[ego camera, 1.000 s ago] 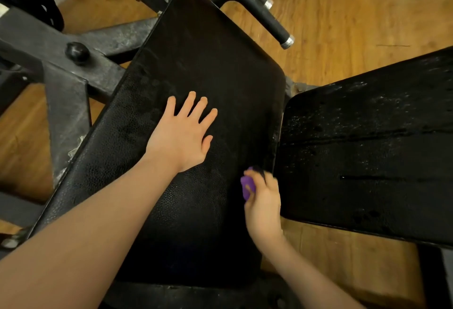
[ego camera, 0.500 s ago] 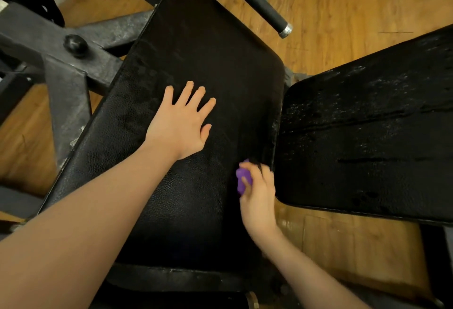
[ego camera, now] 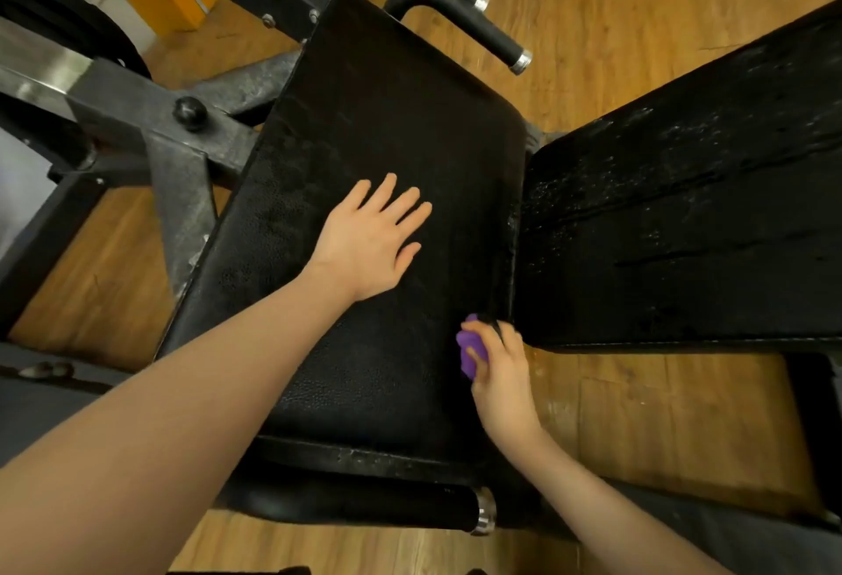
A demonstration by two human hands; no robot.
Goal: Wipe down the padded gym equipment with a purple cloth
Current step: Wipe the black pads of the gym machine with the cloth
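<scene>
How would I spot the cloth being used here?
Find the big black pad under the flat left hand. At its right edge, the right hand grips a bunched purple cloth, the only purple thing among black pads and wood floor.

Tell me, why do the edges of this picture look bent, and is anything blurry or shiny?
In the head view, the wide-angle lens bows straight lines near the borders, such as the metal frame. The right hand gripping the purple cloth looks slightly smeared at the fingertips. The second pad shows pale glints, the main pad only a dull sheen, and the left hand is sharp.
</scene>
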